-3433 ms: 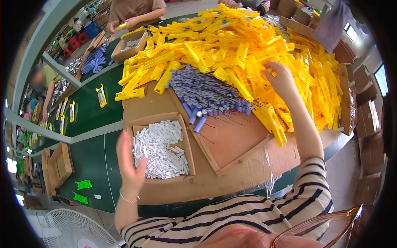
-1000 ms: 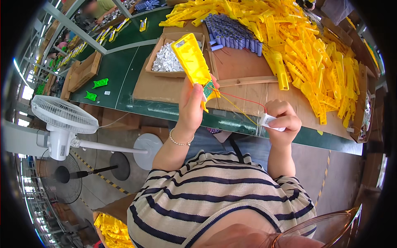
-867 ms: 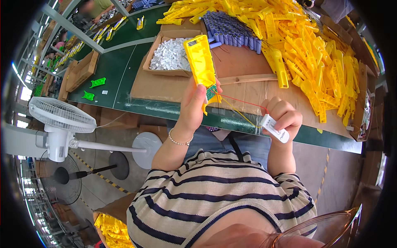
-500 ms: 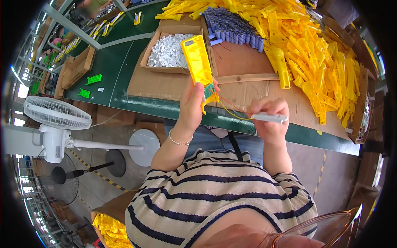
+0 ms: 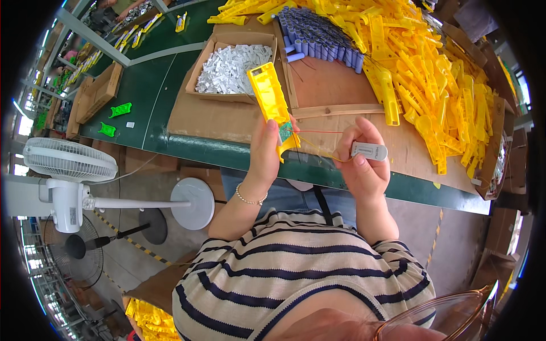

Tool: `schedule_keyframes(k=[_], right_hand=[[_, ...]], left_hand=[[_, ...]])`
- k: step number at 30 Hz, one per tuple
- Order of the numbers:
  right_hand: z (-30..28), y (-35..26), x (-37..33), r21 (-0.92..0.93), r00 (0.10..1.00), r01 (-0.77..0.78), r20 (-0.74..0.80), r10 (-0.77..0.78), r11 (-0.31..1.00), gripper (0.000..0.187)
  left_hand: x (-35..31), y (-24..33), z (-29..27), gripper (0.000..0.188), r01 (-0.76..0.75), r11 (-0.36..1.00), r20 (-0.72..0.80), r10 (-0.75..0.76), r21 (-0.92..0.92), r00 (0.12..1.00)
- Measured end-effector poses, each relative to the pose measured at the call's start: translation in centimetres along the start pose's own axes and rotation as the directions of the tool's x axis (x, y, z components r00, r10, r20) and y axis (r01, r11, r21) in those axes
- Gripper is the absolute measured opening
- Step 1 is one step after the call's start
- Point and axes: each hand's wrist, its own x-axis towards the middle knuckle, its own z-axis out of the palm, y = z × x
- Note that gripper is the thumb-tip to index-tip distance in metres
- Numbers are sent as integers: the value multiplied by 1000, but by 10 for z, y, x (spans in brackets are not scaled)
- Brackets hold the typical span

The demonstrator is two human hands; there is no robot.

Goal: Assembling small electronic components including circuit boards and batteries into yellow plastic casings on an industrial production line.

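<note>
My left hand (image 5: 264,156) is closed around the lower end of a long, hollow yellow plastic shell (image 5: 269,94), its open side facing up. A small green circuit board (image 5: 286,131) sits at that lower end, by my thumb. From the board a red wire (image 5: 324,132) and a yellow wire run across to my right hand (image 5: 367,177). Between thumb and fingers there, I pinch a flat grey-white plastic piece with a rounded end (image 5: 371,151) and a small label. Whether the wires join this piece is hidden by my fingers.
Beyond the shell stands a cardboard box (image 5: 224,98) of small white parts. Bluish-purple cylindrical cells (image 5: 318,48) with wires lie behind a wooden strip (image 5: 341,109). Yellow shells (image 5: 424,85) are heaped at right. Two green pieces (image 5: 120,109) lie at left, above a white fan (image 5: 71,159).
My right hand has turned, so the grey-white piece now shows its flat labelled face instead of its edge. The red wire is pulled straighter. My left hand keeps its grip on the yellow shell.
</note>
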Motion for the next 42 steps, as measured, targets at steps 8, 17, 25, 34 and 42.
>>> schedule_keyframes(k=[8, 17, 25, 34, 42], right_hand=[[0, -30, 11, -740, 991, -112, -35, 129, 664, 44], [-15, -29, 21, -322, 915, 50, 394, 86, 945, 12], [-4, -30, 16, -278, 932, -26, 342, 124, 960, 14], [-1, -14, 21, 0, 924, -308, -238, 300, 951, 19], [-10, -8, 18, -794, 958, -6, -179, -223, 608, 15]], left_hand=[[-1, -9, -5, 57, -13, 1000, -5, 13, 10, 1000], [-5, -9, -1, 60, 5, 1000, 71, -3, -31, 997], [-10, -12, -4, 63, -29, 995, 149, 14, 97, 989], [-10, -12, 1, 46, -278, 865, 383, 109, 417, 917], [-16, -10, 6, 50, -255, 861, 477, 16, 440, 879]])
